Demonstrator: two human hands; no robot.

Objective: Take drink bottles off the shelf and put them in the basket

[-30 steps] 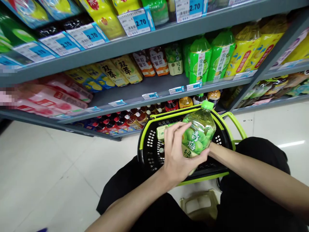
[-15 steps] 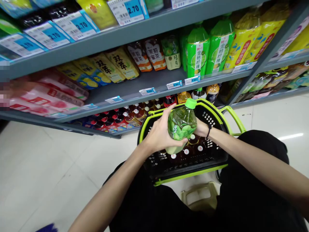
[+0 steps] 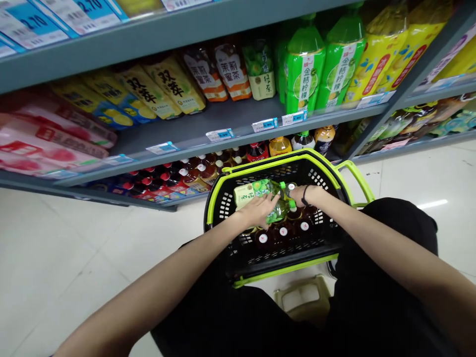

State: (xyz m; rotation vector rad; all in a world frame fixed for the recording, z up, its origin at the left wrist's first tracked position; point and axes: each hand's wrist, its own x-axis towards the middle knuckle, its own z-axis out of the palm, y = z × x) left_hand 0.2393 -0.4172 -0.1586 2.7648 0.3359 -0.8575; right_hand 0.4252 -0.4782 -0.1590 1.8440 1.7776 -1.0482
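Note:
A black basket with lime-green rims [image 3: 260, 164] stands between my knees. Two green tea bottles with green caps lie on their sides in it: the farther bottle [image 3: 245, 192] shows its pale label, and the nearer bottle [image 3: 277, 214] is partly covered by my left hand [image 3: 258, 210]. That hand is closed over the nearer bottle, thumb on the near side and fingers across the top. My right hand [image 3: 298, 194], with a dark band at the wrist, reaches in beside the green caps and a white-capped bottle [image 3: 292, 186]. Its fingers are mostly hidden. Upright dark bottles [image 3: 283, 231] with white caps stand along the near side.
A grey shelf [image 3: 238, 111] with several drinks runs ahead, its edge just beyond the basket. Green bottles [image 3: 305, 69] stand on it, pink packs [image 3: 48, 144] at the left. A beige stool [image 3: 307, 297] is between my legs; pale floor tiles [image 3: 74, 258] lie left.
The green tea bottle held above the basket between both hands is now down inside it, lying on its side. Both hands have gone down into the basket; the view has shifted slightly.

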